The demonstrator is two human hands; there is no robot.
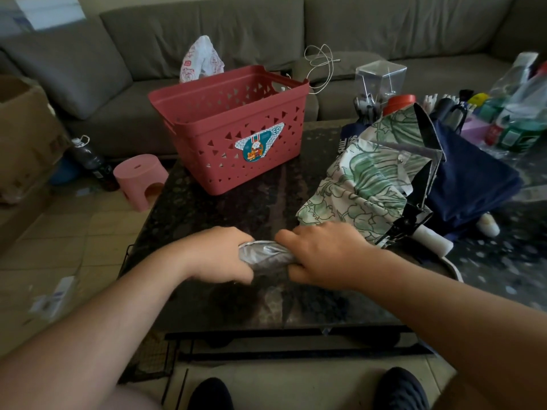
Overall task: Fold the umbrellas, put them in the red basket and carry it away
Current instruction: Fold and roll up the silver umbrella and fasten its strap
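Low in the centre of the frame, both hands close around a rolled silver-grey umbrella (264,257) lying across the near part of the dark stone table (225,208). The left hand (220,254) wraps its fingers round the roll's left end, and the right hand (322,255) curls round its right end, so only the short middle stretch of crumpled fabric shows between them. Above them, in the upper centre, the red basket (233,128) stands upright on the far part of the table, well apart from the hands; what lies inside it cannot be made out. At centre right a green leaf-print umbrella (364,179) lies loose and unfolded, its edge just beside the right hand, partly over a navy umbrella (470,173) further right. A pink stool (140,180) sits on the floor at the left, and a grey sofa (165,45) fills the top.
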